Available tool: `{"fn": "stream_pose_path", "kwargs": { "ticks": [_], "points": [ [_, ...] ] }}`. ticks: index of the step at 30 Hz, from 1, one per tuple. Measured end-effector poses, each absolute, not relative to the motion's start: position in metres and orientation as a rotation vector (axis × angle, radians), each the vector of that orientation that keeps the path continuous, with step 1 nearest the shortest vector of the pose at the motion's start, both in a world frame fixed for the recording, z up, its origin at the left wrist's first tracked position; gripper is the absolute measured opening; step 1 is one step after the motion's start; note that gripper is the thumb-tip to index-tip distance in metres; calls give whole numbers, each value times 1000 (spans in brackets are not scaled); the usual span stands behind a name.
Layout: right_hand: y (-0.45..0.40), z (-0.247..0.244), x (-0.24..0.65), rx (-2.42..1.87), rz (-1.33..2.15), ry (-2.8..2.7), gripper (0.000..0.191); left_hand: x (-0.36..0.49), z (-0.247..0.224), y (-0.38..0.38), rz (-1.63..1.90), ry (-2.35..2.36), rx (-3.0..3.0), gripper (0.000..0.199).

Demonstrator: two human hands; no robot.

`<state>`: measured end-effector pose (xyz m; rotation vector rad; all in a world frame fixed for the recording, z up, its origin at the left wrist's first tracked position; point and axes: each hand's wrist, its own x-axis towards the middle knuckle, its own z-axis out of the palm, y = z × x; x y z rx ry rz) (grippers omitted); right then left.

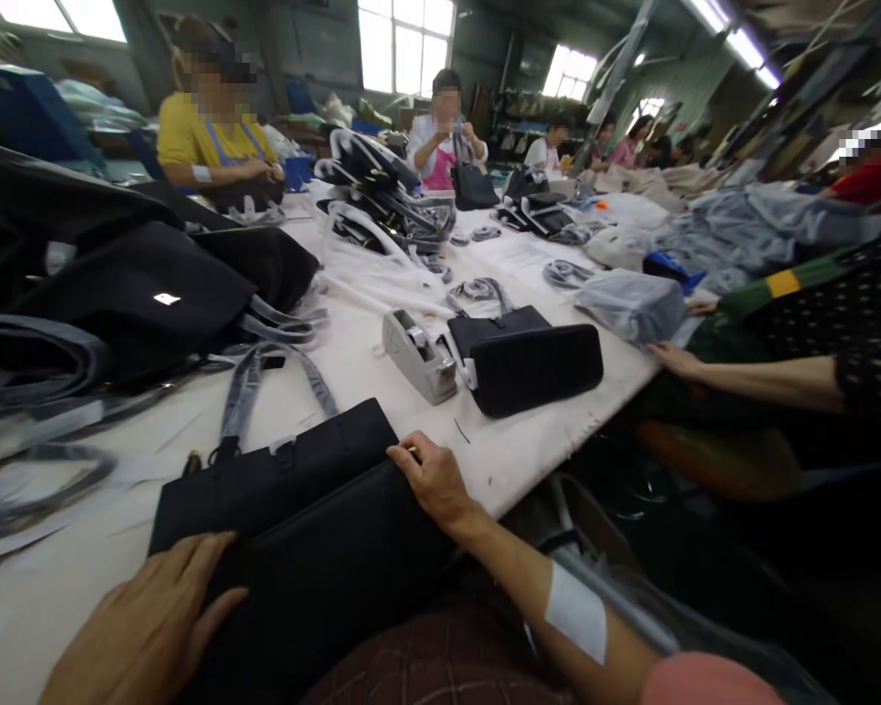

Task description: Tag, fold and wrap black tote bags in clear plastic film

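A black handbag (323, 558) lies at the table's near edge, its wrapped grey handles (244, 392) stretched out beyond it. At its left end rests my left hand (151, 612), fingers extended over the black fabric and thumb apart. My right hand (433, 475) pinches the upper right corner of the bag between thumb and bent fingers. Past that hand stands a grey tape dispenser (420, 357). Touching or close beside the dispenser is a second black handbag (535, 367), base toward me.
Black bags (117, 274) are heaped at the left. More bags with white wrapping (382, 196) are piled mid-table. A co-worker's hand (675, 360) touches a plastic-wrapped bag (635, 304) at the right. Other people sit across the white table (514, 470).
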<state>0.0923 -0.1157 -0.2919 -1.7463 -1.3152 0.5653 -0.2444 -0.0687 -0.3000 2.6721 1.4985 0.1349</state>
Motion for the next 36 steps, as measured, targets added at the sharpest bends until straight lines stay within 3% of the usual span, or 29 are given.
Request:
{"fn": "stream_pose_path", "kwargs": {
  "ticks": [5, 10, 13, 19, 28, 36],
  "points": [
    [-116, -292, 92, -1837, 453, -1345, 30, -183, -313, -96, 482, 1075, 3091, 48],
    [-148, -299, 113, -1642, 531, -1156, 28, -164, -315, -102, 380, 1169, 3045, 53],
    [-194, -309, 155, -1651, 519, -958, 38, -165, -309, -103, 332, 1162, 3032, 53],
    [-294, -353, 270, -2145, 280, -504, 57, -161, -302, -106, 346, 1195, 3006, 54],
    [-405, -456, 306, -2719, 756, -399, 30, -162, -301, -104, 347, 1172, 3003, 54],
    [-434, -464, 292, -2724, 850, -777, 21, -162, -298, -109, 317, 1207, 3015, 48]
  ]
}}
